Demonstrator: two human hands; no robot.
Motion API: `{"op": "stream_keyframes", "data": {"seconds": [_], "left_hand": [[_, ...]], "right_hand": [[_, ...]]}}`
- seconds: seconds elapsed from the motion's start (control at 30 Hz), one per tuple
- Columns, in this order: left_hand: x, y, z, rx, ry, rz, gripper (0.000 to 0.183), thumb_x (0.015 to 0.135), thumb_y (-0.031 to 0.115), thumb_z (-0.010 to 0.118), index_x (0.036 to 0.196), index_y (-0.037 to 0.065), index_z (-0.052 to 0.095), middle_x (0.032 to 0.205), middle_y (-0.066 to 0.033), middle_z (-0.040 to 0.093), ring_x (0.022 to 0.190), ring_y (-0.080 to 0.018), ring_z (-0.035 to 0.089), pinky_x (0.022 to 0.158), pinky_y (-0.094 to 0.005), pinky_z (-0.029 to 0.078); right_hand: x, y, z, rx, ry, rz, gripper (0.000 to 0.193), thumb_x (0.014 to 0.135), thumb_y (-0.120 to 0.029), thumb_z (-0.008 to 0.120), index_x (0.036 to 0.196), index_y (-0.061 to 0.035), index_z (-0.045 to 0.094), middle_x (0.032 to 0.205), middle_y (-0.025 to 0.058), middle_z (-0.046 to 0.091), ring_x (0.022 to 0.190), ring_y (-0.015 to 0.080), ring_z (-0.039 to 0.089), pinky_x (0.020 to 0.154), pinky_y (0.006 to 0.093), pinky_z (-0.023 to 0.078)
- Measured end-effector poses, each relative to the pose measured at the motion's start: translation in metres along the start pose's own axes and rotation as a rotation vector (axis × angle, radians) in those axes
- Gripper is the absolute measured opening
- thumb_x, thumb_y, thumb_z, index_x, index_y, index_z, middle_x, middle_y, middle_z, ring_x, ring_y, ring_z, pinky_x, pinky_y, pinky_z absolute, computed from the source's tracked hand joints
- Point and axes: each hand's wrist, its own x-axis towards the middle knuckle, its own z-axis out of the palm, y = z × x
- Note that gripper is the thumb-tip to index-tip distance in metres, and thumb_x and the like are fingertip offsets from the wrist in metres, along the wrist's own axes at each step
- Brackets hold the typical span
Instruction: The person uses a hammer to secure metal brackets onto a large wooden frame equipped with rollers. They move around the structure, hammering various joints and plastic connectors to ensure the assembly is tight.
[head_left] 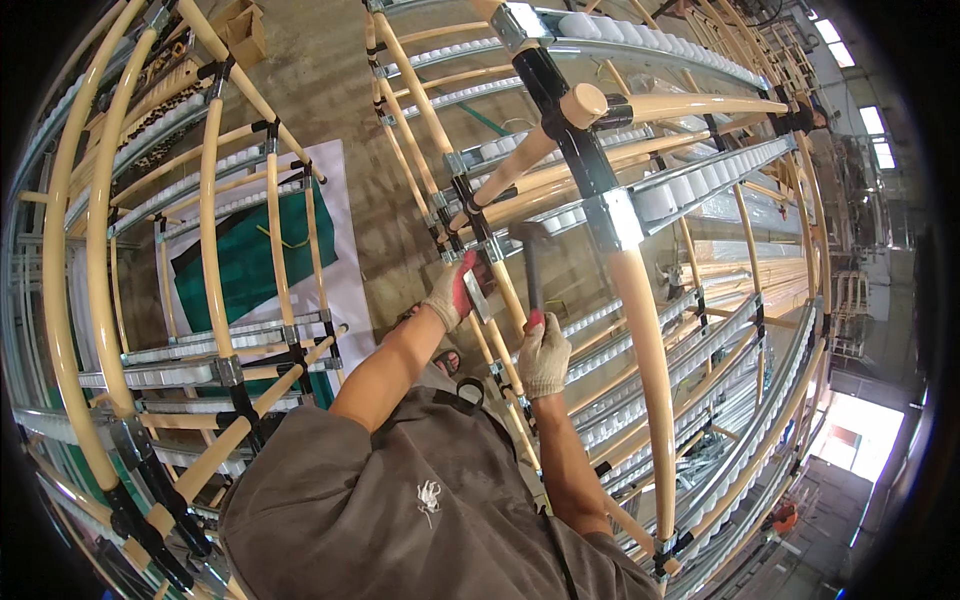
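My right hand (pixel 545 357), in a whitish work glove, is closed round the lower end of a hammer (pixel 533 280). The hammer stands upright, its dark head near a joint of the rack. My left hand (pixel 453 294) wears a whitish glove with a red palm. Its fingers are closed on a flat silvery metal piece (pixel 478 298) against a cream-coloured rack post (pixel 508 288); the fingertips are partly hidden. Above the left hand, black joints and silvery brackets (pixel 489 250) join the post to roller rails.
A tall pipe rack with white roller tracks (pixel 690 190) surrounds my right arm, with a thick post (pixel 645 370) close by. Another rack (pixel 212 220) stands at left. Green and white sheets (pixel 345 250) lie on the floor behind it. A cardboard box (pixel 243 35) sits farther off.
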Motion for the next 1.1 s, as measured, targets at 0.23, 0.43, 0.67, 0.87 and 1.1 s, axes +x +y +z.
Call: {"op": "stream_keyframes", "data": {"seconds": [0.23,0.43,0.67,0.87,1.1], "left_hand": [[-0.003,-0.009,0.013,0.000,0.050,0.082,0.036,0.095,0.038,0.062,0.114,0.007,0.063,0.098,-0.0052,0.066,0.086,-0.0227,0.063,0.081,-0.0402,0.056],[-0.015,-0.002,-0.004,0.113,0.183,0.085,0.027,0.096,0.041,0.061,0.097,0.013,0.062,0.086,-0.0013,0.066,0.073,-0.0175,0.061,0.058,-0.0316,0.047],[-0.045,-0.028,-0.168,0.147,0.514,0.191,0.014,0.096,0.028,0.059,0.086,0.018,0.061,0.078,0.0029,0.065,0.062,-0.0106,0.059,0.047,-0.0272,0.035],[-0.033,-0.058,-0.194,0.202,0.690,0.047,0.023,0.091,0.029,0.067,0.108,0.013,0.065,0.101,-0.0057,0.070,0.082,-0.0191,0.067,0.061,-0.0358,0.046],[0.068,-0.058,-0.230,0.115,0.292,-0.009,0.042,0.093,0.029,0.066,0.130,0.010,0.060,0.108,-0.0023,0.070,0.090,-0.0166,0.067,0.072,-0.0352,0.050]], "right_hand": [[0.007,0.033,0.033,-0.238,-0.075,0.101,0.035,0.097,-0.031,0.048,0.104,0.0003,0.061,0.084,0.0313,0.064,0.081,0.0495,0.063,0.073,0.0560,0.047],[-0.028,0.055,0.020,0.209,-0.023,0.073,0.033,0.101,-0.032,0.048,0.093,-0.0017,0.060,0.065,0.0107,0.057,0.055,0.0248,0.057,0.051,0.0343,0.043],[-0.105,0.130,0.057,0.465,-0.260,0.306,0.034,0.100,-0.031,0.054,0.098,0.0016,0.062,0.064,0.0005,0.053,0.057,0.0074,0.050,0.051,0.0254,0.040],[-0.111,0.147,0.099,0.381,-0.360,0.512,0.038,0.102,-0.040,0.050,0.100,-0.0036,0.060,0.060,-0.0033,0.048,0.045,0.0058,0.042,0.040,0.0232,0.032],[-0.022,0.183,0.183,0.380,-0.068,0.483,0.028,0.102,-0.030,0.051,0.099,-0.0034,0.059,0.064,-0.0004,0.053,0.052,0.0069,0.050,0.044,0.0235,0.040]]}}
